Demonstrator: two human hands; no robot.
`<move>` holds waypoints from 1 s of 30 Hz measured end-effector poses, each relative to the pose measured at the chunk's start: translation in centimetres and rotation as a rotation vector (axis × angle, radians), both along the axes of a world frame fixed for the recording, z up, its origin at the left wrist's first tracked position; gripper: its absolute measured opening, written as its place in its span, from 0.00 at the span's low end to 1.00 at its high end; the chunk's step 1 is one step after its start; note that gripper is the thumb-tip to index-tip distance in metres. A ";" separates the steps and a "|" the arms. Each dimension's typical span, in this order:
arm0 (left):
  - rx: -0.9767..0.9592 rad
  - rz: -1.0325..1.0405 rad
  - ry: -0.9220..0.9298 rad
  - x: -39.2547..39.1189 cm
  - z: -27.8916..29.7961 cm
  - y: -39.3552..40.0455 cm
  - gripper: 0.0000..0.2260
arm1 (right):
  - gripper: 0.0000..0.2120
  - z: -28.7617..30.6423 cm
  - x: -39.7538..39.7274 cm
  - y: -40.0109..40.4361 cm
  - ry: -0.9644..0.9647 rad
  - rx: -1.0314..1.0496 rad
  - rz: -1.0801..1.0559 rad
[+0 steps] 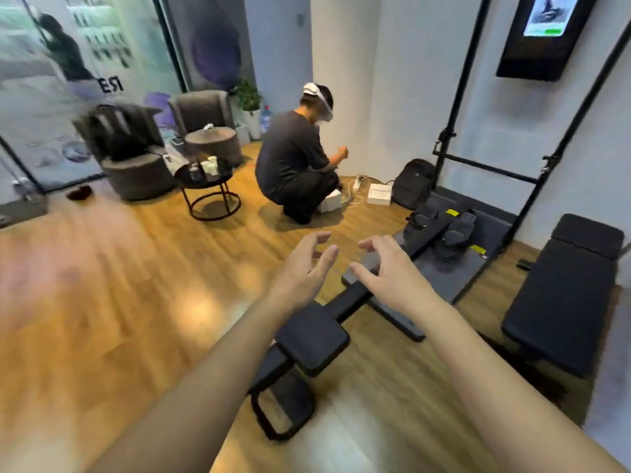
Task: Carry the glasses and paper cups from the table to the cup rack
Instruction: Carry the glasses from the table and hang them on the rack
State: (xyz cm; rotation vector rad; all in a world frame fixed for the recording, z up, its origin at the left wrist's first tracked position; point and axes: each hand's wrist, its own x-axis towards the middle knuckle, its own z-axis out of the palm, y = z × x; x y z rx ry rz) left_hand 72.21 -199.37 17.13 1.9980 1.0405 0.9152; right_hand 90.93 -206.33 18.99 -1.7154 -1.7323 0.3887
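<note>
While stretched forward over wooden floor [102, 302], left hand [300, 268] and right hand [392, 278] both loose-fingered, grasping nothing. Paper cups [210, 165] and a dark glass [194, 171] far off on round black table [191, 180], well apart from hands. Between: black rowing machine [312, 339] underfoot, crouching person [293, 158] beside table. Black bench [563, 302] at right. Armchairs [136, 155] behind table.

Gym lounge: padded bench [563, 302] beside a black rack frame [485, 165]; armchairs [136, 158] and round table [205, 179] well left of it.
</note>
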 end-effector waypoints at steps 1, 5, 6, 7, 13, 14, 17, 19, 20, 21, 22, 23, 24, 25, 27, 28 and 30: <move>0.006 0.044 0.008 -3.8 0.0 0.3 0.32 | 0.20 -0.2 -3.5 1.2 0.008 0.010 0.035; -0.002 0.196 0.047 -17.7 0.0 0.8 0.26 | 0.20 -0.9 -16.5 4.6 0.033 0.007 0.151; -0.004 0.232 0.057 -21.2 -0.1 0.7 0.24 | 0.20 -1.2 -19.9 5.3 0.042 0.008 0.188; 0.001 0.267 0.064 -24.4 -0.2 0.7 0.23 | 0.20 -1.4 -23.1 6.0 0.049 0.010 0.222; -0.004 0.475 0.057 -39.4 -0.2 0.5 0.23 | 0.20 -2.3 -39.0 9.8 0.074 0.027 0.336; -0.010 0.504 0.047 -41.4 -0.1 0.9 0.23 | 0.21 -2.3 -40.9 10.7 0.074 0.028 0.357; -0.028 0.574 0.024 -45.8 -0.1 2.4 0.21 | 0.22 -2.5 -45.2 13.6 0.058 0.041 0.393; -0.034 0.608 0.017 -48.2 -0.4 4.1 0.21 | 0.22 -2.7 -47.8 16.3 0.035 0.037 0.400; -0.036 0.619 0.021 -49.1 -0.7 5.0 0.22 | 0.23 -2.8 -48.8 17.6 0.027 0.038 0.396; -0.040 0.629 0.026 -50.1 -1.0 6.3 0.22 | 0.23 -3.0 -49.9 19.3 0.025 0.039 0.396; -0.046 0.637 0.032 -51.0 -1.3 7.6 0.22 | 0.23 -3.3 -50.9 21.0 0.028 0.038 0.394; -0.048 0.643 0.043 -51.9 -1.6 9.2 0.22 | 0.22 -3.5 -51.9 23.0 0.033 0.043 0.392; -0.050 0.648 0.054 -52.7 -1.9 11.1 0.22 | 0.23 -3.8 -52.8 25.0 0.034 0.048 0.391; -0.052 0.652 0.068 -53.4 -2.0 12.7 0.23 | 0.23 -4.0 -53.4 26.8 0.032 0.054 0.391; -0.056 0.663 0.087 -54.8 -1.9 17.3 0.23 | 0.24 -4.1 -54.6 31.4 0.018 0.059 0.393; -0.060 0.671 0.091 -55.4 -1.7 19.8 0.23 | 0.24 -4.0 -55.0 33.8 0.011 0.062 0.390; -0.074 0.673 0.118 -56.2 -1.2 24.4 0.23 | 0.25 -3.7 -55.5 38.1 -0.011 0.059 0.380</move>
